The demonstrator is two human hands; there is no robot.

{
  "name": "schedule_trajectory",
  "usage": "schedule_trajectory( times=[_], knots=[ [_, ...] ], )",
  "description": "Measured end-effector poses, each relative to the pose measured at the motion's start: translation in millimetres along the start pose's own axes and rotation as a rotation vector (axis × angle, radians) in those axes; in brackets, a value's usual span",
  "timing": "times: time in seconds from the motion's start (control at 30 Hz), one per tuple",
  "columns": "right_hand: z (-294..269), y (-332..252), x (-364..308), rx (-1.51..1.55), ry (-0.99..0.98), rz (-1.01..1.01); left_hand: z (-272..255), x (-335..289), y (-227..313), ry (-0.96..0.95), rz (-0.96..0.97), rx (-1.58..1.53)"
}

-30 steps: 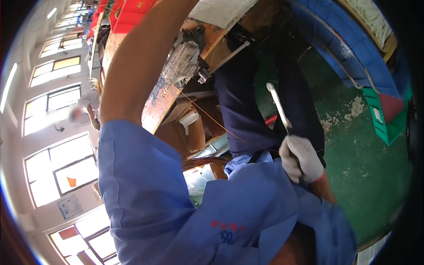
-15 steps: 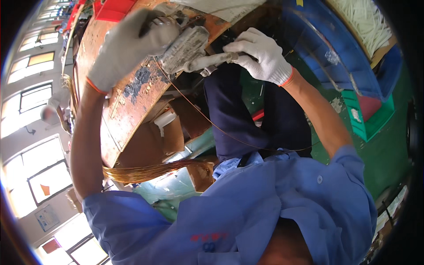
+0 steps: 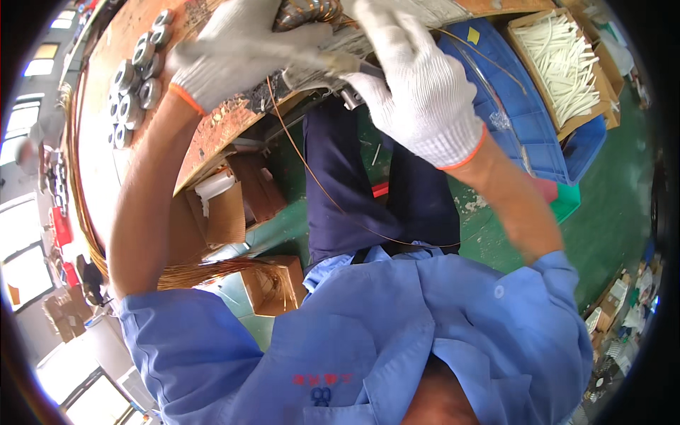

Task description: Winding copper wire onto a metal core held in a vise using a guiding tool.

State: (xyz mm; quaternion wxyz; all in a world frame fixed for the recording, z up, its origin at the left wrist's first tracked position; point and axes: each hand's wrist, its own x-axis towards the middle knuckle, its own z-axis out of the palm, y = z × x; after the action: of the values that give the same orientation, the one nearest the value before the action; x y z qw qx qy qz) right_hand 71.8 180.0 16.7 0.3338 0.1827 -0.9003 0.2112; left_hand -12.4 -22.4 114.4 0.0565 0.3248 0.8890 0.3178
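Both my hands wear white knitted gloves with orange cuffs. At the upper left my left hand (image 3: 227,64), partly smeared by motion, curls around a ring wound with copper wire (image 3: 308,13); its fingertips are hidden. A blurred, grey wrapped bar (image 3: 269,53) crosses in front of that hand. The bar joins a worn metal fixture (image 3: 304,78) at the bench edge. Beside the fixture my right hand (image 3: 425,92) has its fingers stretched forward and its thumb apart, near the metal end of the bar. A thin copper wire (image 3: 304,163) hangs in a loop down to my waist.
Several grey metal rings (image 3: 134,92) stand on the wooden bench (image 3: 195,152) at left. A blue crate (image 3: 496,106) is at right, beside a carton of white strips (image 3: 559,67). A copper wire bundle (image 3: 205,273) runs past a small cardboard box (image 3: 276,287) below the bench.
My view has shifted, bringing the metal rings and strip carton into sight. The wrapped bar has swung leftward across my left hand. My right hand has let go of it, its fingers now stretched forward.
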Motion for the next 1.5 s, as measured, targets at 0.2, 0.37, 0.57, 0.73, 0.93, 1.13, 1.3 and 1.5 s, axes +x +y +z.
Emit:
schedule_trajectory(
  times=[0.2, 0.37, 0.57, 0.73, 0.93, 1.13, 1.3, 1.5],
  knots=[
    [59, -27, -47, 0.1, 0.062, 0.093, -2, 2, -9, -0.064, -0.132, 0.09],
    [89, -34, -76, 0.766, -0.21, 0.979, 12, 0, -15, 0.107, -0.01, 0.266],
    [55, 23, -86, 0.469, 0.187, 0.48, 5, -13, -11, 0.121, -0.014, 0.352],
    [-29, 0, -72, 0.823, -0.005, 0.605, -27, -14, 46, 0.206, -0.075, -0.111],
    [-139, -70, -35, 1.479, -0.761, 1.055, 39, 5, 85, -0.115, -0.118, -0.447],
    [-207, -10, -38, 0.622, -0.434, 0.725, 84, -21, 60, -0.758, -0.15, -0.687],
    [-190, 20, -29, 0.232, -0.269, -0.006, 108, -30, 97, -0.808, 0.111, -0.099],
    [-148, -62, -41, -0.106, -0.298, -0.477, 79, 6, 66, -0.278, 0.003, -0.125]
  ],
)
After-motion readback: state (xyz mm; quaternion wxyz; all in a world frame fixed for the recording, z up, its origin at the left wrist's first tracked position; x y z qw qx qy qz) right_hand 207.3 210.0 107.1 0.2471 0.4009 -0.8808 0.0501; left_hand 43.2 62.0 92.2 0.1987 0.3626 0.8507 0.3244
